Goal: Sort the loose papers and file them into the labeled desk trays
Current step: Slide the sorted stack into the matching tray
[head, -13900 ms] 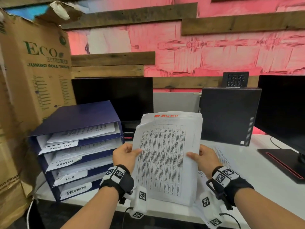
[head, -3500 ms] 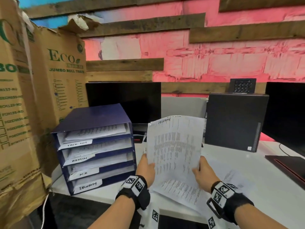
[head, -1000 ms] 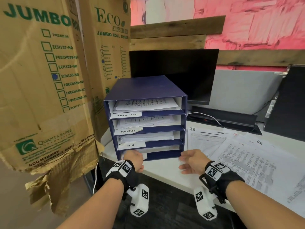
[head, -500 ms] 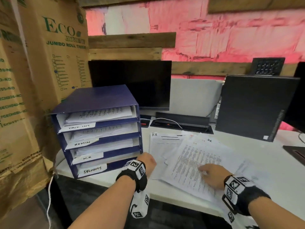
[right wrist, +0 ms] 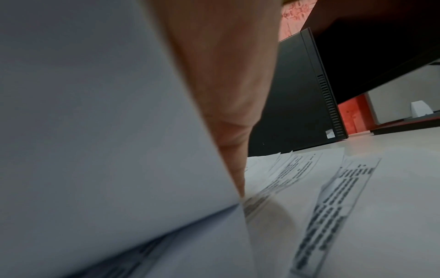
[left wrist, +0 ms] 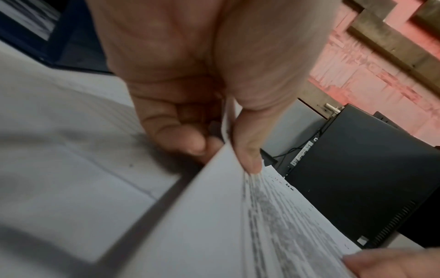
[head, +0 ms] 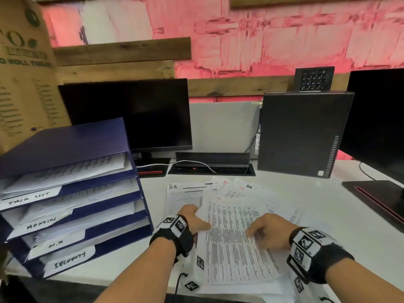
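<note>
A dark blue four-tier tray unit [head: 72, 141] stands at the desk's left, labelled TASK LIST [head: 28, 199], ADMIN [head: 41, 223], H.R [head: 55, 243] and SECURITY [head: 68, 258]; each tier holds paper. Loose papers [head: 240, 191] lie spread on the white desk, several marked H.R. On top lies a densely printed sheet [head: 231, 243]. My left hand [head: 194, 217] pinches its left edge, thumb above and fingers below [left wrist: 223, 150], lifting that edge [left wrist: 214, 225]. My right hand [head: 266, 232] holds the right side with curled fingers; the wrist view shows the raised sheet [right wrist: 95, 131] against the hand.
A dark monitor [head: 131, 114] stands behind the trays, with a black cable box [head: 212, 165] beside its foot. A black PC tower [head: 301, 132] is behind the papers. A second monitor's base [head: 378, 197] is at right. A cardboard box [head: 24, 73] rises at far left.
My left hand has moved right from the SECURITY tray to the printed sheet's left edge and taken hold. My right hand stays on the same sheet. The view has shifted right.
</note>
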A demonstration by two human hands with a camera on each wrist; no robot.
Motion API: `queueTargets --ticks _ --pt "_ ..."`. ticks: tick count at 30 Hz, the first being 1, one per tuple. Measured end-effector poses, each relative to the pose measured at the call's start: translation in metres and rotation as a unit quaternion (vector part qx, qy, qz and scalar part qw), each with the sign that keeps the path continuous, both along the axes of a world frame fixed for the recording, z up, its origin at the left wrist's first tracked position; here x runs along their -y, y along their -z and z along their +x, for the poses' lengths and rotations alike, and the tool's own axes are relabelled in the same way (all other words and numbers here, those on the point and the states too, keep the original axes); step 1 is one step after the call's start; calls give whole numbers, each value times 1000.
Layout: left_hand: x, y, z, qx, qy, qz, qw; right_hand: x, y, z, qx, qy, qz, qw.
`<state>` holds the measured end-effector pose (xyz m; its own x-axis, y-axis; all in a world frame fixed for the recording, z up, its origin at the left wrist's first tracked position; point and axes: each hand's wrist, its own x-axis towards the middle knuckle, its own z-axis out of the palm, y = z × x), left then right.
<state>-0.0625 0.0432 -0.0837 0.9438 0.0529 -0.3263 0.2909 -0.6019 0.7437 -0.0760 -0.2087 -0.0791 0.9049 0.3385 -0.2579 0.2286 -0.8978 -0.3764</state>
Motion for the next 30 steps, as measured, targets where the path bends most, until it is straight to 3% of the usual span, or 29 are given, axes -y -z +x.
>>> queueTargets --ticks 4,13,18,24,30 --pt "-6 5 1 78 -4 -22 997 5 0 3 22 90 10 996" --pt "-30 -14 -22 171 -130 -183 959 7 -10 2 -13 281 228 932" --pt "-39 -17 -33 175 -131 -244 945 -3 -13 4 -23 290 361 886" --pt "-38 -27 -40 201 -160 -285 924 -9 -22 7 43 332 535 776" --pt "-28 -50 -31 271 -190 -211 920 -21 -65 -2 170 278 538 777"
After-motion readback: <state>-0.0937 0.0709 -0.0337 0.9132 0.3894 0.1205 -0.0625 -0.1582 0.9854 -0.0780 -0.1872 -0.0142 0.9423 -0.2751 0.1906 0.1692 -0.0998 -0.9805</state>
